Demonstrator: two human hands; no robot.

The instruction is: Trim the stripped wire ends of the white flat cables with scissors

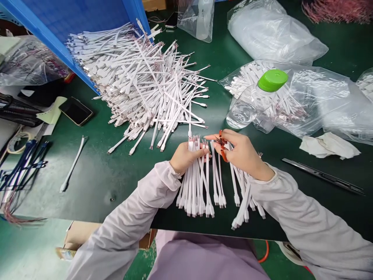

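Note:
My left hand [184,157] is closed round a bundle of short white flat cables [196,182], their bare wire ends pointing away from me. My right hand [239,152] is closed on a small orange-handled cutter [222,147] and rests on more white cables [243,194] fanned out near the table's front edge. The two hands almost touch at the cables' wire ends. A large loose heap of the same white cables [145,81] lies just beyond my hands, spilling out of a tilted blue bin [58,23].
A clear water bottle with a green cap [256,99] lies on plastic bags of cables [305,101] at the right. A phone [76,111] and a single stray cable [72,165] lie at the left. A crumpled tissue [328,144] and a dark metal strip [323,175] are right of my hands.

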